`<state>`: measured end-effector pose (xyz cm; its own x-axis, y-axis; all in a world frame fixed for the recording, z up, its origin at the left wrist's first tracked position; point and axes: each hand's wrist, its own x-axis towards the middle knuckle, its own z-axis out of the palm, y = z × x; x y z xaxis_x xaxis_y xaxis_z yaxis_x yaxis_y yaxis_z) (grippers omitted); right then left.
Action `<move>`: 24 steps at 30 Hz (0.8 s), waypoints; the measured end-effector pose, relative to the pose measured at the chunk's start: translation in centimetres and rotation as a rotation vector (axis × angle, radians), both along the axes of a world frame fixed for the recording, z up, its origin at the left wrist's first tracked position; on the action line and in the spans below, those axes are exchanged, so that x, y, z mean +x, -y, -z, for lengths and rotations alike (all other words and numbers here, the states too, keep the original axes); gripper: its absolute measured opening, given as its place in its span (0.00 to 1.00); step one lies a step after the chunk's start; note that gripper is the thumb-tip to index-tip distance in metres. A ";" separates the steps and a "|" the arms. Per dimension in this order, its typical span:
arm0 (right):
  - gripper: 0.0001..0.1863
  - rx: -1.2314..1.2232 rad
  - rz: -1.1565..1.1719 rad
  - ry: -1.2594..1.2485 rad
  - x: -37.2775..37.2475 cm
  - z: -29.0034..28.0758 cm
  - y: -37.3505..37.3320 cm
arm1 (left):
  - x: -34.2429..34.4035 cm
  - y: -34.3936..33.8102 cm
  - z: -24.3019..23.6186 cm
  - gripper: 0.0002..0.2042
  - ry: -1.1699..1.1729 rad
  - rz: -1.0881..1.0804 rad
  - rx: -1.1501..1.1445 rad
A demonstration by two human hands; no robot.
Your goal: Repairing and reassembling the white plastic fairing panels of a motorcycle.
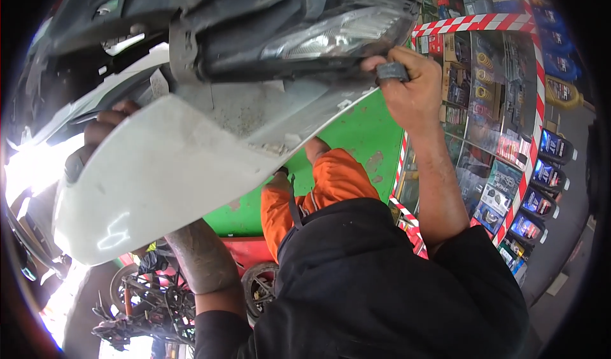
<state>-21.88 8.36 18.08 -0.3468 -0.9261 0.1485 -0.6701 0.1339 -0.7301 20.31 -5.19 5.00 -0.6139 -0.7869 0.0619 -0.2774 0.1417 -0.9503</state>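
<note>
A large white motorcycle fairing panel (159, 168) hangs tilted below a dark motorcycle front with a clear headlight (344, 34). My left forearm passes beneath the panel. My left hand (105, 127) is closed on the panel's far left edge, its fingers partly hidden. At the panel's right tip, beside the headlight's lower corner, my right hand (412, 85) has its fingers curled in. A small dark grey blocky piece (393, 73) shows at those fingers; whether it is worn or held I cannot tell. The panel's tip meets my right fingers.
On the right stands a glass display case (471, 104) edged with red-and-white tape, with packaged parts inside. Several oil bottles (554, 144) line its far side. A partly stripped motorcycle (153, 295) stands at lower left. The floor (356, 136) is green.
</note>
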 end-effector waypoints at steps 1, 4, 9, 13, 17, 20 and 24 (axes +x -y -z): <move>0.04 0.015 0.026 -0.037 -0.4 0.0 -0.3 | 1.7 -1.5 0.3 0.26 -0.015 0.022 0.026; 0.04 0.041 0.049 -0.057 -0.3 0.1 -0.4 | 2.7 -2.6 2.4 0.26 -0.051 0.046 0.080; 0.04 0.052 0.032 -0.053 -0.1 0.0 -0.3 | 5.5 -3.3 5.8 0.28 -0.129 0.083 0.143; 0.04 0.055 0.045 -0.046 -0.2 -0.2 -0.3 | 7.4 -4.1 8.3 0.28 -0.180 0.131 0.206; 0.06 0.022 0.040 -0.020 0.0 -0.2 0.3 | 7.6 -3.9 10.5 0.29 -0.252 0.182 0.228; 0.07 0.022 0.014 -0.028 -0.7 0.3 0.0 | 8.1 -3.3 10.8 0.30 -0.300 0.232 0.238; 0.09 -0.015 0.018 0.047 -1.1 0.5 -0.4 | 4.2 -6.0 12.0 0.31 -0.344 0.309 0.264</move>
